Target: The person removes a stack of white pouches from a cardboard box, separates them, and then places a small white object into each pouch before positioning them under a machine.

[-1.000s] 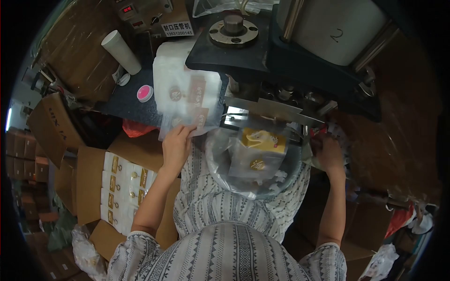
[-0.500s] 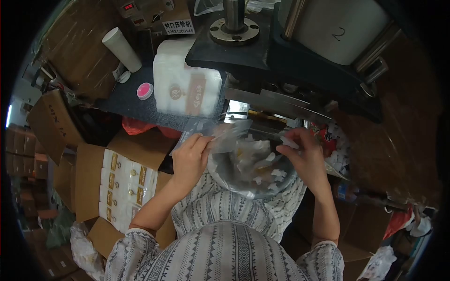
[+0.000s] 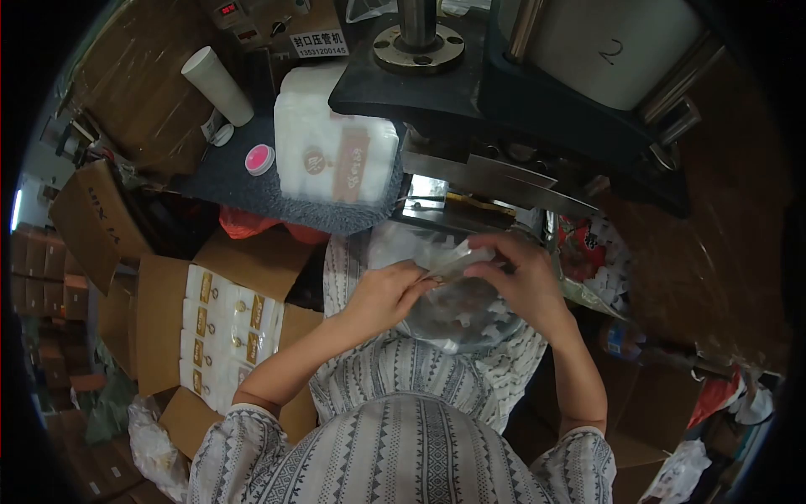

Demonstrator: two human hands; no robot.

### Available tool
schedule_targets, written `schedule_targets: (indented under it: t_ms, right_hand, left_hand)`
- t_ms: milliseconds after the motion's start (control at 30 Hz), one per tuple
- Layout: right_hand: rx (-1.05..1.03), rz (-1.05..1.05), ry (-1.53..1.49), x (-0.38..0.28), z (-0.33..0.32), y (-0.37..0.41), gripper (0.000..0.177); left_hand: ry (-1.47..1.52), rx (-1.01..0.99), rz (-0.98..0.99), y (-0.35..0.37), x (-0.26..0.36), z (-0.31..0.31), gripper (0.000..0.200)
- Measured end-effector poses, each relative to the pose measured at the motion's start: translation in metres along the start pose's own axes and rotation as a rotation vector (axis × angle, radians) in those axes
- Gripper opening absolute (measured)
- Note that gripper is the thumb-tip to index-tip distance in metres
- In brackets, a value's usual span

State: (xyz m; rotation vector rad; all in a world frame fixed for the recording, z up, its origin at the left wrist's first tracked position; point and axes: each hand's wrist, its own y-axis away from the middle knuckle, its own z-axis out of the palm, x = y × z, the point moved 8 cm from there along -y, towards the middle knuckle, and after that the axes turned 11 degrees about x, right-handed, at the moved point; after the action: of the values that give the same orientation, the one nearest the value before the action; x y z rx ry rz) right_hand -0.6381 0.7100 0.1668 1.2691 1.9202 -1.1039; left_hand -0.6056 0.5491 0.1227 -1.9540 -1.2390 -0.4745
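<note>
A clear plastic bag (image 3: 454,264) is stretched between my two hands, over my lap. My left hand (image 3: 388,296) is closed on its left end, fingers pinched together. At the upper right end, the thumb and fingers of my right hand (image 3: 522,273) are closed on the bag. Below them, on my lap, sits a clear round container (image 3: 449,344) with several small white cut pieces in it; my hands and the bag hide part of it. Just beyond, on a dark cloth, lies a stack of printed plastic bags (image 3: 336,155).
A press machine (image 3: 495,168) with a metal bar stands directly ahead. Left of the bag stack are a pink-topped round tub (image 3: 259,160) and a white bottle (image 3: 218,88). An open carton (image 3: 159,336) of packed bags stands at lower left. White scraps (image 3: 617,269) lie at right.
My left hand has moved right, toward my right hand, which has shifted slightly left. The plastic bag, spread near the stack before, is now drawn together between my hands above the container.
</note>
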Motion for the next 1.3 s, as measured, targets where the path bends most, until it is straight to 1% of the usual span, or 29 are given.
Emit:
schedule_targets:
  t_ms: [33,100,133,167,200,233,267,300,333,367,400,433,467,533,567,633,667,733,800,867,900,933,967,1033,1067,1133,1167,1233,1300]
  right_hand:
    - [0.035,0.195,-0.025,0.015,-0.005,0.001,0.039]
    - [0.12,0.159,0.064,0.017,-0.02,0.001,0.041]
    - [0.206,0.128,0.15,0.017,-0.032,0.004,0.044]
    - [0.206,0.131,0.151,0.018,-0.04,0.008,0.044]
    - [0.182,0.066,0.331,0.013,-0.049,0.013,0.041]
    - [0.156,-0.001,0.511,0.012,-0.056,0.017,0.038]
    - [0.155,0.0,0.513,0.019,-0.065,0.021,0.038]
    - [0.198,0.079,0.784,0.034,-0.082,0.026,0.031]
    - [0.24,0.162,1.054,0.049,-0.1,0.031,0.024]
    - [0.238,0.167,1.053,0.073,-0.104,0.037,0.024]
    - [0.204,0.33,1.205,0.116,-0.111,0.045,0.02]
    - [0.173,0.493,1.353,0.141,-0.119,0.05,0.015]
    - [0.18,0.49,1.353,0.141,-0.121,0.044,0.015]
    - [0.146,0.519,1.098,0.143,-0.112,0.044,0.016]
    - [0.145,0.517,1.095,0.137,-0.108,0.043,0.016]
    - [0.246,0.363,0.924,0.112,-0.099,0.03,0.023]
    - [0.248,0.366,0.922,0.112,-0.098,0.031,0.023]
    - [0.313,0.326,0.715,0.108,-0.096,0.031,0.021]
    - [0.369,0.277,0.733,0.096,-0.1,0.032,0.021]
    - [0.42,0.221,0.753,0.075,-0.107,0.031,0.022]
    - [0.394,0.311,0.568,0.071,-0.107,0.03,0.024]
    - [0.368,0.396,0.382,0.066,-0.104,0.027,0.026]
    - [0.365,0.394,0.381,0.053,-0.1,0.023,0.026]
    - [0.155,0.27,0.105,0.019,-0.06,0.013,0.026]
    - [0.157,0.275,0.105,0.014,-0.047,0.012,0.026]
    - [0.17,-0.05,0.097,-0.017,-0.022,0.006,0.024]
    - [0.17,-0.053,0.096,-0.022,-0.018,0.004,0.024]
    - [0.022,-0.268,0.236,-0.043,-0.001,0.004,0.025]
    - [0.015,-0.265,0.171,-0.04,0.001,0.005,0.026]
  left_hand:
    - [0.0,0.001,0.0,-0.002,-0.002,0.008,0.01]
    - [0.472,-0.136,-0.587,0.001,-0.038,0.044,0.018]
    - [0.473,-0.136,-0.588,-0.008,-0.043,0.051,0.018]
    - [0.567,-0.158,-0.696,-0.014,-0.052,0.061,0.022]
    - [0.661,-0.181,-0.805,-0.017,-0.057,0.07,0.026]
    - [0.663,-0.184,-0.806,-0.023,-0.055,0.072,0.026]
    - [0.728,-0.157,-0.889,-0.026,-0.055,0.074,0.029]
    - [0.794,-0.126,-0.973,-0.026,-0.055,0.074,0.031]
    - [0.793,-0.127,-0.974,-0.024,-0.055,0.072,0.031]
    - [0.706,-0.142,-0.84,-0.026,-0.051,0.065,0.032]
    - [0.619,-0.155,-0.7,-0.031,-0.048,0.056,0.033]
    - [0.526,-0.08,-0.667,-0.036,-0.054,0.037,0.034]
    - [0.434,-0.004,-0.636,-0.04,-0.063,0.013,0.035]
    - [-0.094,0.286,-0.31,-0.066,-0.085,-0.056,0.048]
    - [-0.097,0.287,-0.312,-0.057,-0.097,-0.065,0.048]
    - [-0.787,0.125,-0.05,-0.046,-0.111,-0.054,0.066]
    - [-0.661,0.033,-0.066,-0.028,-0.116,-0.039,0.081]
    - [-0.703,0.041,-0.022,-0.007,-0.106,-0.031,0.074]
    - [-0.739,0.05,0.014,0.002,-0.099,-0.032,0.068]
    - [-0.659,0.197,0.032,0.007,-0.088,-0.058,0.045]
    - [-0.658,0.199,0.028,0.009,-0.079,-0.061,0.045]
    - [-0.588,0.218,-0.054,0.01,-0.071,-0.068,0.032]
    - [-0.517,0.233,-0.135,0.012,-0.065,-0.072,0.021]
    - [-0.461,0.283,-0.099,0.008,-0.034,-0.067,0.017]
    - [-0.402,0.335,-0.059,0.007,-0.019,-0.067,0.012]
    - [-0.377,0.313,-0.036,0.006,-0.004,-0.064,0.012]
    - [-0.355,0.291,-0.021,0.004,0.002,-0.062,0.012]
    - [-0.318,0.253,0.021,0.001,0.01,-0.06,0.011]
    - [-0.275,0.212,0.061,0.001,0.014,-0.052,0.011]
